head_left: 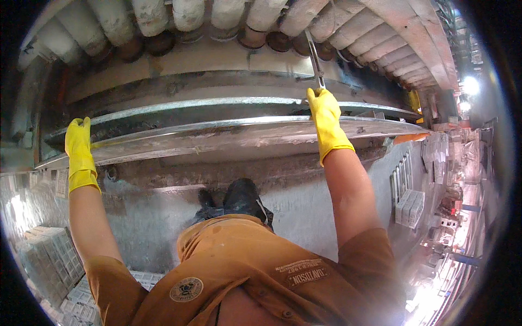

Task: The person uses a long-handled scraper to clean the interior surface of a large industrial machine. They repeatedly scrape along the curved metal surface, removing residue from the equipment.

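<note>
Both of my hands wear yellow rubber gloves. My right hand [328, 122] is closed around the lower end of a long, narrow metal hand tool [315, 60]. The tool points up and away, its far tip among the pale rounded cylinders [223, 16]. At the left, my left hand [80, 149] has its fingers curled over the near edge of a long metal trough [217, 127]; its grip is partly hidden by the glove. Two bright metal edges run across between my hands, with a dark gap between them.
The cylinders form a curved row overhead along the far side. Stacked printed packs [49, 255] stand at the lower left. Another block of packs [410, 208] lies on the right, near a slatted grating [402, 176]. A lit lamp [470, 85] shines at the upper right.
</note>
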{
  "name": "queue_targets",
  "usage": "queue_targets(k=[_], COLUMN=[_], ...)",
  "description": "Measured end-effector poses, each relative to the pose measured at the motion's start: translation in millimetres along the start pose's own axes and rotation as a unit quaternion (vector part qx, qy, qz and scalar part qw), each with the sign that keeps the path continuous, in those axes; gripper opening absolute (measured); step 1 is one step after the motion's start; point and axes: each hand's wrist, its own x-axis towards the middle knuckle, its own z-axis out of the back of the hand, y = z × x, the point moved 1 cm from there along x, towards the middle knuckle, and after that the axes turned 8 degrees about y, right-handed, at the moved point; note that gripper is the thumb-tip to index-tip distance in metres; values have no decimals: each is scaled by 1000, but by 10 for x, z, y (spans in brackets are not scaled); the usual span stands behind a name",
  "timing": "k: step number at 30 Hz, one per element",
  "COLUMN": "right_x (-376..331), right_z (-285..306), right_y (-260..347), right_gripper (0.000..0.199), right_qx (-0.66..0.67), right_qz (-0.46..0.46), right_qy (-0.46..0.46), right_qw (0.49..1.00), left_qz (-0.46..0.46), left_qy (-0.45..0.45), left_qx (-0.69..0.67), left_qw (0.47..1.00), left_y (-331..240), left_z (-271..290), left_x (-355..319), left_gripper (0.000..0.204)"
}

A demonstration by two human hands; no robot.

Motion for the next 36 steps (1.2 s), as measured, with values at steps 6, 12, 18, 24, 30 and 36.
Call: queue_targets(k=[6,12,18,24,30,36], right_x=[-4,-165,-248,-381,-797,-310], right_z=[-101,-13,-3,89,312,804], right_y=[-53,4,-121,-193,-861,-2409], right_gripper=[48,42,39,49,44,82], right_qx=[-38,4,50,110,103,263], right_qz=[33,100,213,324,580,348], right_qy=[-70,-68,-125,-85,-83,-141], right_qw=[996,993,968,936,804,889], left_qz=[-67,-88,-146,-133,-87,-68], left_qy=[-74,-56,-2,119,62,34], left_qx=[7,-16,21,45,54,37], left_qw=[995,994,989,983,993,996], left_y=[76,-414,-2099,-3560,-3585,-3609], left_z=[-139,-432,-900,-1197,-1293,-1467], left_x=[19,-409,-1528,-2556,-2562,-2489], left_gripper=[52,51,56,58,56,58])
